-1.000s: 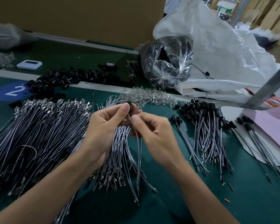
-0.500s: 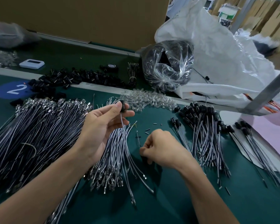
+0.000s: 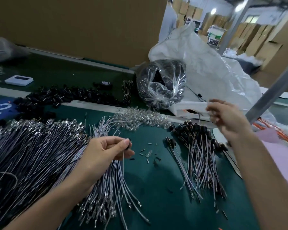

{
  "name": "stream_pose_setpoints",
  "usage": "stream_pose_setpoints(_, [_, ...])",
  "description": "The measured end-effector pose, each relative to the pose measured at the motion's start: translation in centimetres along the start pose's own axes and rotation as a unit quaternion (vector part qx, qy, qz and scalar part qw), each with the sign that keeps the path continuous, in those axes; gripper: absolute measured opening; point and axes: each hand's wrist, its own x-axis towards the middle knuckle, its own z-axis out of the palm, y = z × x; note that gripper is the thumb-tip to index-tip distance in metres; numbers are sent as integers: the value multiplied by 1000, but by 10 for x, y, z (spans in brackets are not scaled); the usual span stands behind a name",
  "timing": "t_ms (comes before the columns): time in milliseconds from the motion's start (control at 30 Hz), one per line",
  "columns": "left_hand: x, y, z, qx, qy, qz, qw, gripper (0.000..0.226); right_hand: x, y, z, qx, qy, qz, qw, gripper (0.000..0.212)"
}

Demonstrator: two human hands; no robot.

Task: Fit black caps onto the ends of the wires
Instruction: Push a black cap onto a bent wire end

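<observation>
My left hand pinches a grey wire just below a black cap on its top end; the wire hangs down over a loose bundle of uncapped wires. A big pile of bare wires lies at the left. Capped wires are heaped at the right. My right hand hovers above that heap, blurred, fingers loosely curled; I cannot tell whether it holds anything. Loose black caps lie in a row at the back.
A heap of clear plastic pieces lies mid-table, small loose bits in front of it. Behind stand a clear bag of black parts and a white sack. A slanted metal post and a pink sheet are at the right.
The two hands were together at the wire's end, then parted. My right hand dropped to the table, then rose up and to the right. My left hand keeps the capped wire.
</observation>
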Motion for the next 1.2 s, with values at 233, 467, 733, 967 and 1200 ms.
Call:
stream_pose_setpoints(233, [1,-1,-1,-18,6,-8,1000,17,96,-8,-20,-203,16,35,978,36])
stream_pose_setpoints(467, [-2,3,1,-21,13,33,999,29,-52,20,50,-310,-151,-122,931,17])
stream_pose_setpoints(733, [-13,12,9,-136,-9,54,989,27,-161,63,134,-185,-264,-149,935,28])
stream_pose_setpoints(967, [-12,7,12,-127,-17,79,989,26,-156,69,138,-81,-215,-147,962,26])
stream_pose_setpoints(1200, [-14,3,15,-183,-30,66,981,24,-163,79,144,-98,-138,-227,959,22])
